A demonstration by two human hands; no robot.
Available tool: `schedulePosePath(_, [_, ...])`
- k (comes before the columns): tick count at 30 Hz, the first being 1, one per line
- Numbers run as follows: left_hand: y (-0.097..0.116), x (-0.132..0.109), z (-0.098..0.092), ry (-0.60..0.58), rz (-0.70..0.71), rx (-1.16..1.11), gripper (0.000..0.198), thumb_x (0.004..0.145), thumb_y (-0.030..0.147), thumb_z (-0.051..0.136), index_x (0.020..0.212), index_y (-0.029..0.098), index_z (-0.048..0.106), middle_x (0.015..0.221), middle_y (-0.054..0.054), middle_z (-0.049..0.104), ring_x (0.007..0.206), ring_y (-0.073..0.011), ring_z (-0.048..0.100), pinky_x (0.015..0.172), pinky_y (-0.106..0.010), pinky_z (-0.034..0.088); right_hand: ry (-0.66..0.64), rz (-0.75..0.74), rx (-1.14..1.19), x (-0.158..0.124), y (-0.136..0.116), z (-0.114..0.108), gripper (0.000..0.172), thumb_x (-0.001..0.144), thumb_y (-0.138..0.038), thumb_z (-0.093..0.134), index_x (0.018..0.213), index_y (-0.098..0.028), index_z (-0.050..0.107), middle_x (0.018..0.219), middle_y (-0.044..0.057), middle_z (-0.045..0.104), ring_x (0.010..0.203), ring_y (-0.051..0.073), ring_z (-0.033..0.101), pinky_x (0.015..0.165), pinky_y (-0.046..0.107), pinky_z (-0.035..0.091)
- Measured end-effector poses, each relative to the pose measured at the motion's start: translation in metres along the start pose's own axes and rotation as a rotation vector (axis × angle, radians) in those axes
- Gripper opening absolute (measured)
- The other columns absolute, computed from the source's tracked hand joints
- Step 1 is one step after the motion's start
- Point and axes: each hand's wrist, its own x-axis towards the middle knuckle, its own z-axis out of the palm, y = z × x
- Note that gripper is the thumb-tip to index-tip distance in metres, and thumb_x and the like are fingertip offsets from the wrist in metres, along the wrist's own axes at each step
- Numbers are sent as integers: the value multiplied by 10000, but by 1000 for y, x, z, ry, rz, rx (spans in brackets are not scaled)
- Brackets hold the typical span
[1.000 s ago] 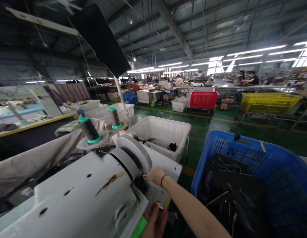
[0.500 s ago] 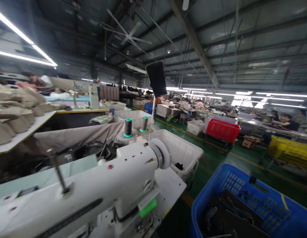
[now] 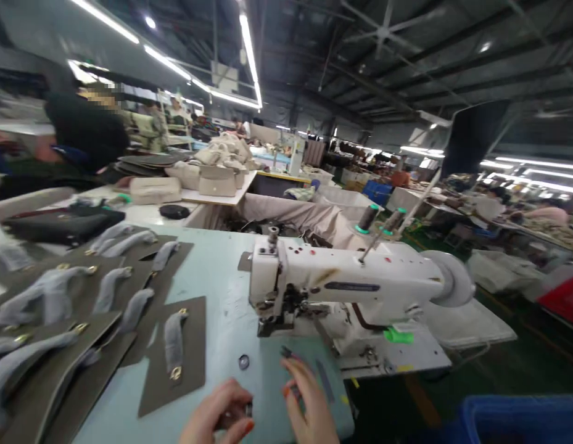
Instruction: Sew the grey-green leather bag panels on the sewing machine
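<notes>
My left hand (image 3: 221,413) is at the front of the pale green sewing table, fingers curled round a small shiny metal piece (image 3: 249,408), its kind unclear. To its right, my right hand (image 3: 309,401) is closed on a small dark pointed tool (image 3: 286,352), partly hidden by the fingers. A small round metal bobbin (image 3: 243,361) lies on the tabletop (image 3: 226,308) just beyond my left hand. Behind both hands stands a white sewing machine (image 3: 351,271). Left of them, a dark flat panel (image 3: 193,345) carries a plastic-wrapped strap handle (image 3: 174,342).
More dark panels with wrapped handles (image 3: 113,290) cover the table's left side. Beige bags (image 3: 216,179) sit on a table behind. A blue crate (image 3: 522,410) stands at lower right. Thread cones (image 3: 367,219) rise behind the machine. A person in dark clothes (image 3: 85,126) is at far left.
The view has swung left and down. Both hands, the machine's needle end and the panels with handles now show, and the blue crate has slid toward the lower right edge.
</notes>
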Motion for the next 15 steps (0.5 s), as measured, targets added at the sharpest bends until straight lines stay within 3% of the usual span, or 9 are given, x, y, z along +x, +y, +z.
schedulePosePath(3, [12, 2, -17, 14, 152, 109, 112, 794, 305, 672, 865, 221, 695, 787, -54, 626, 698, -178, 612, 642, -227, 502, -252, 62, 412, 7, -33, 13, 764, 769, -76, 429, 1468, -320, 241, 1448, 110, 410, 662, 103, 673, 602, 245, 570])
schedulePosePath(4, [17, 3, -21, 21, 197, 130, 102, 796, 276, 671, 882, 227, 695, 785, -49, 628, 700, -176, 614, 650, -222, 502, -348, 113, 472, 10, -40, 20, 780, 758, -89, 451, 1472, -313, 231, 1412, 114, 457, 638, 107, 673, 561, 235, 560])
schedulePosePath(6, [22, 5, -29, 63, 266, 150, 115, 791, 228, 670, 902, 237, 698, 772, -37, 628, 690, -170, 615, 651, -211, 502, -435, 193, 493, 17, -49, 33, 637, 772, -146, 498, 1396, -231, 399, 1133, 98, 661, 631, 144, 681, 551, 240, 550])
schedulePosePath(8, [22, 8, -37, 135, 285, 140, 115, 775, 209, 682, 886, 235, 699, 754, -34, 625, 662, -165, 612, 622, -204, 502, -359, 199, 388, 25, -53, 40, 321, 821, -224, 516, 1121, -174, 618, 773, 43, 697, 606, 162, 668, 562, 236, 533])
schedulePosePath(9, [20, 9, -40, 166, 271, 128, 110, 766, 210, 692, 873, 231, 698, 749, -36, 624, 653, -165, 609, 609, -205, 503, -289, 166, 298, 29, -54, 41, 207, 845, -258, 516, 970, -173, 656, 681, 26, 667, 601, 160, 654, 568, 228, 519])
schedulePosePath(11, [13, 12, -46, 201, 209, 92, 105, 747, 225, 713, 852, 220, 698, 749, -43, 620, 650, -167, 605, 603, -213, 508, -174, 53, 105, 37, -57, 39, 199, 892, -289, 489, 823, -189, 646, 679, 20, 651, 638, 151, 635, 603, 217, 493])
schedulePosePath(15, [-2, 21, -48, 259, 79, -87, 137, 717, 257, 747, 832, 200, 700, 766, -36, 604, 657, -155, 594, 609, -215, 502, -108, -174, -120, 42, -65, 35, 250, 961, -307, 386, 866, -230, 604, 739, 18, 667, 687, 162, 636, 624, 232, 475])
